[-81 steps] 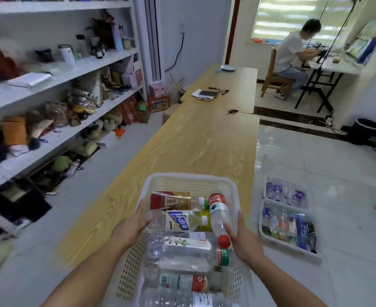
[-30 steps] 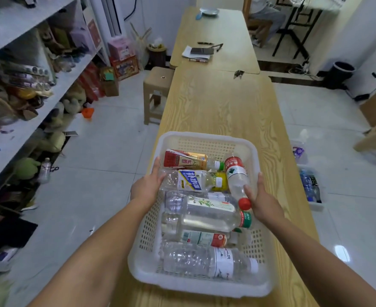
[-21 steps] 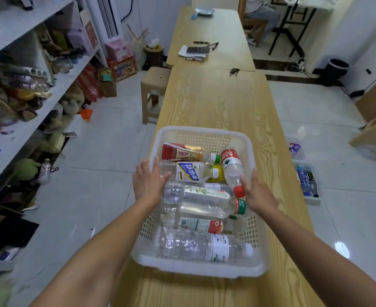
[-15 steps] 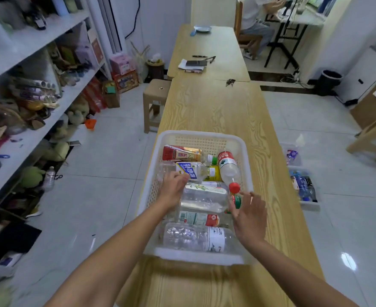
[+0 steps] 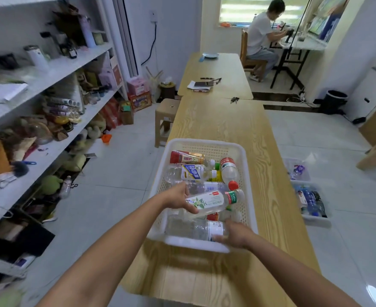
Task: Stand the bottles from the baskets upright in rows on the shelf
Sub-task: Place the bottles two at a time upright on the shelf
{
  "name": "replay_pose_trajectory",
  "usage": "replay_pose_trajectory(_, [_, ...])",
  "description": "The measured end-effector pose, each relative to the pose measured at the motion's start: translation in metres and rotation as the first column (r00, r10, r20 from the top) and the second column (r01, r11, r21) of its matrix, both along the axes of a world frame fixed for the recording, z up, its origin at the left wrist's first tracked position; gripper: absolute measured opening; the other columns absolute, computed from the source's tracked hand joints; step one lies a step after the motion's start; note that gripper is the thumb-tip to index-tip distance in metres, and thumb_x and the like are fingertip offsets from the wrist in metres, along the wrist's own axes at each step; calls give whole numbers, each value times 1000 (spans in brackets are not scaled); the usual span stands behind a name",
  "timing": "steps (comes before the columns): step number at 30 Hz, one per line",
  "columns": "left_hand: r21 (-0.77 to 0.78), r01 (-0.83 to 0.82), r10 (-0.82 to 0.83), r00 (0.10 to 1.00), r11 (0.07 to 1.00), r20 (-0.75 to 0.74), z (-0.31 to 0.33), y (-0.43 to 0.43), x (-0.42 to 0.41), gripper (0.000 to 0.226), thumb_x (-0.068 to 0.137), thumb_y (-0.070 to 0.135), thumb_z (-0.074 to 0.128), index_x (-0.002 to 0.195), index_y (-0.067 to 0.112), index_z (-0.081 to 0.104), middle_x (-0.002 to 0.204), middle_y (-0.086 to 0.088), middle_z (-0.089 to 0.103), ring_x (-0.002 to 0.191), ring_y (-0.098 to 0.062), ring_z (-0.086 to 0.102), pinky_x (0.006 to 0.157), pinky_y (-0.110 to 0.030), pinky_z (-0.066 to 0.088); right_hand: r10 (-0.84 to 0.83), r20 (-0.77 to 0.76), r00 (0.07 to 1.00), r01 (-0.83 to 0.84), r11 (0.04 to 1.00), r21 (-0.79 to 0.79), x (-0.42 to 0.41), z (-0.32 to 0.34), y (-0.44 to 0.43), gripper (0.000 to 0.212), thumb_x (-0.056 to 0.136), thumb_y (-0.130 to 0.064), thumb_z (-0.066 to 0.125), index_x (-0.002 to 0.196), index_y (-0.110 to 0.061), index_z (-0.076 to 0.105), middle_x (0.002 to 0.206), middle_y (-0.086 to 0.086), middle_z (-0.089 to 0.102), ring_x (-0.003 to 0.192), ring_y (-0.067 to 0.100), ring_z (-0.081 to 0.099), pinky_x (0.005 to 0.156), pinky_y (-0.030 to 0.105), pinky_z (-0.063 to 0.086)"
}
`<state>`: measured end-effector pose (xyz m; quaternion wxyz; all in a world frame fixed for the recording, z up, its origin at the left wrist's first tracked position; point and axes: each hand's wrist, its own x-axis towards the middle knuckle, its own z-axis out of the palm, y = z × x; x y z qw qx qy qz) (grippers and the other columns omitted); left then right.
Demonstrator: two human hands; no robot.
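A white plastic basket (image 5: 250,173) sits on the long wooden table (image 5: 227,125), filled with several bottles lying on their sides. My left hand (image 5: 179,197) grips a clear bottle with a white leaf label and green cap band (image 5: 213,201), lifted slightly above the pile. At the basket's near end my right hand (image 5: 234,237) curls round the neck end of a clear ribbed bottle with a white label (image 5: 196,228). A bottle with a red cap (image 5: 229,170) and one with a blue label (image 5: 190,172) lie farther back.
White shelves (image 5: 49,72) crowded with clutter run along the left wall. Two more white baskets of bottles (image 5: 311,202) stand on the tiled floor to the right. A stool (image 5: 166,111) stands by the table's left side. A person sits at a desk far back.
The basket was carried over and set on the table. Both hands let go of its sides and moved inside; the left has lifted the leaf-label bottle, the right has closed on the near clear bottle.
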<state>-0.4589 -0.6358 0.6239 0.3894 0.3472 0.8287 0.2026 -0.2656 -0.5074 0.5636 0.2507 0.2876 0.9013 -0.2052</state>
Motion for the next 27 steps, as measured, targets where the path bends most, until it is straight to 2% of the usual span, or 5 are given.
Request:
replay_pose_trajectory(8, [-132,-57,64,997,990,52,8,-42,-12,27,74,24,81,91,15,62,94,-2,61,84,-16,54,65,-23,41,129,-44,991,-128,992,21,-22,55,13,82,61,-73,69,124,-23,52,121,-5,60,109,21,56,88,34,47])
replay_pose_trajectory(12, [-160,-105,97,994,982,-59,5,-56,-8,43,69,17,85,94,14,51,96,-1,59,83,-16,55,58,-20,44,301,71,951,-309,910,275,-59,106,24,79,60,-72,70,111,-13,60,105,1,63,97,21,57,77,30,44])
replay_pose_trajectory(20, [-211,-133,81,968,968,-239,-2,-65,1,63,57,47,86,101,26,46,113,4,63,92,-17,56,77,-30,44,455,-77,887,-333,747,575,-74,110,33,84,63,-48,80,137,-33,43,143,2,30,136,27,18,111,53,16])
replay_pose_trajectory(24, [-165,-174,152,978,971,-140,-10,-64,8,61,61,42,87,104,26,46,117,3,64,96,-17,60,84,-30,49,-80,-448,890,173,970,171,-56,85,26,91,74,-45,75,143,-23,20,145,11,21,114,28,43,88,42,46])
replay_pose_trajectory(27, [-82,-233,230,972,969,-48,-19,-63,20,65,64,36,86,112,28,44,116,3,65,96,-16,61,87,-29,47,-624,-300,722,478,762,-437,-62,61,-11,78,87,-57,52,142,-13,20,138,13,43,105,32,53,93,48,47])
